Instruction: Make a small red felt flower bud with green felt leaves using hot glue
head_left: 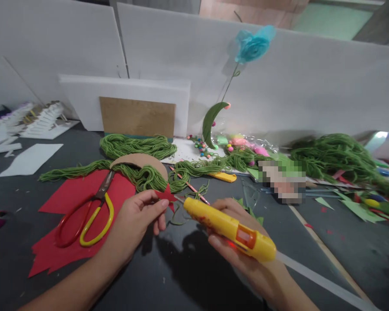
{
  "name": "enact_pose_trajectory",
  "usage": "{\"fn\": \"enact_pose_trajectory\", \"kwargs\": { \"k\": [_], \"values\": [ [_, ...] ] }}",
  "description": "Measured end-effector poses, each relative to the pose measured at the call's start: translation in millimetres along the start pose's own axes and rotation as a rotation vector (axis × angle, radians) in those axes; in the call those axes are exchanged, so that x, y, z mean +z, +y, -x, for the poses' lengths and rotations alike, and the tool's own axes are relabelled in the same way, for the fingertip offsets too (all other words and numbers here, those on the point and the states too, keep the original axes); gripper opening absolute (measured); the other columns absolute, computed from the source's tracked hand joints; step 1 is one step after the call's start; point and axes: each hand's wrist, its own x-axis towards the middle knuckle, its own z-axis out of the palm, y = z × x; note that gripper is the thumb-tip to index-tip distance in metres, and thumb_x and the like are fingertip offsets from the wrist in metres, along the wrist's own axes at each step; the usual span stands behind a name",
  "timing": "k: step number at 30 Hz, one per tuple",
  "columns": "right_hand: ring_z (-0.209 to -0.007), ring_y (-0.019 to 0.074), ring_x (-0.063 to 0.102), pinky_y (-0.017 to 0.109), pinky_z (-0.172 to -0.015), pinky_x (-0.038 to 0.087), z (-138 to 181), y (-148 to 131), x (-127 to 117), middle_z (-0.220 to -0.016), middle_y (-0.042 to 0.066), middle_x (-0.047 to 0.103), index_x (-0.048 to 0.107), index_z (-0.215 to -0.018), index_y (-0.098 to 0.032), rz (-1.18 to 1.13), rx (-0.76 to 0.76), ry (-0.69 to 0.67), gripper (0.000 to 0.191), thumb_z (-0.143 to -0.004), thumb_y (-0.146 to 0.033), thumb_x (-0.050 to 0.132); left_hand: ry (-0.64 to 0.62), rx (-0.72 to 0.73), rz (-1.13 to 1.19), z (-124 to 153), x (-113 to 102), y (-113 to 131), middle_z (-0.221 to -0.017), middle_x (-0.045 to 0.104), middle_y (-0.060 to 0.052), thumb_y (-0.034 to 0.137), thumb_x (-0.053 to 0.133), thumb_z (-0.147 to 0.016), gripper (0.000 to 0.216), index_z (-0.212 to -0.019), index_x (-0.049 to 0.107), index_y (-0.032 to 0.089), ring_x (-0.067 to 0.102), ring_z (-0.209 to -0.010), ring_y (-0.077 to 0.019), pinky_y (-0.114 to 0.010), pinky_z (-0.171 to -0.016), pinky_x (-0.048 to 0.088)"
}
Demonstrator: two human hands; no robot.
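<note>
Between the thumb and fingers of my left hand [144, 214] is a small red paper star [167, 195]. My right hand [236, 242] is wrapped round a yellow hot glue gun [220, 222], whose metal nozzle points left and appears to touch or nearly touch the star. A long translucent glue stick [320, 278] runs out of its back end. Left of my left hand, scissors [99, 203] with one red and one yellow handle lie on cut red paper [65, 194]. Behind the star are green yarn [149, 175] and a piece of brown cardboard [139, 160].
A blue paper flower [254, 45] and a green crescent [210, 125] stand against the white board. Further back lie a yarn bundle [136, 147], a yellow cutter [223, 176] and a pencil [194, 190]. More yarn [333, 157] is heaped at right, near green paper scraps [359, 207].
</note>
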Motion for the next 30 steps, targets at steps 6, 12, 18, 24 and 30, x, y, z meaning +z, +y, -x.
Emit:
{"fn": "enact_pose_trajectory", "kwargs": {
  "k": [6,12,18,24,30],
  "values": [
    [-0.058,0.0179,0.048,0.034,-0.06,0.039,-3,-2,8,-0.062,0.002,0.055,0.051,-0.063,-0.024,0.21,-0.107,-0.084,0.015,-0.075,-0.029,0.057,0.002,0.001,-0.064,1,-1,3,-0.041,0.052,0.006,0.032,0.058,-0.077,0.018,-0.07,0.056,0.016,0.041,-0.035,-0.0058,-0.015,-0.036,0.03],
    [-0.049,0.015,0.044,0.03,-0.048,0.035,1,0,12,-0.055,-0.001,0.05,0.045,-0.062,-0.024,0.226,-0.166,-0.009,0.018,-0.075,-0.028,0.057,0.001,0.031,-0.049,1,0,7,-0.056,0.056,0.005,0.029,0.057,-0.076,0.015,-0.07,0.052,0.016,0.049,-0.037,-0.0059,-0.015,-0.032,0.034],
    [-0.047,0.0134,0.041,0.027,-0.044,0.032,0,-8,11,-0.054,-0.001,0.047,0.038,-0.06,-0.022,0.373,-0.204,-0.019,0.024,-0.078,-0.031,0.05,0.033,0.07,-0.039,4,2,9,-0.057,0.056,0.008,0.025,0.054,-0.079,0.01,-0.081,0.045,0.02,0.05,-0.038,-0.0057,-0.014,-0.033,0.035],
    [-0.048,0.0143,0.043,0.028,-0.045,0.034,2,-4,14,-0.054,-0.001,0.047,0.04,-0.059,-0.022,0.396,-0.222,0.006,0.024,-0.079,-0.034,0.047,0.035,0.088,-0.131,7,2,11,-0.058,0.054,0.009,0.022,0.05,-0.081,0.006,-0.08,0.044,0.02,0.047,-0.038,-0.0027,-0.011,-0.034,0.03],
    [-0.052,0.0139,0.046,0.027,-0.05,0.039,1,-8,12,-0.058,0.0,0.051,0.042,-0.061,-0.021,0.411,-0.164,-0.08,0.02,-0.08,-0.028,0.045,0.018,0.088,-0.132,6,2,8,-0.057,0.053,0.01,0.021,0.05,-0.082,0.008,-0.079,0.042,0.021,0.043,-0.035,-0.001,-0.011,-0.034,0.026]
  ]
}}
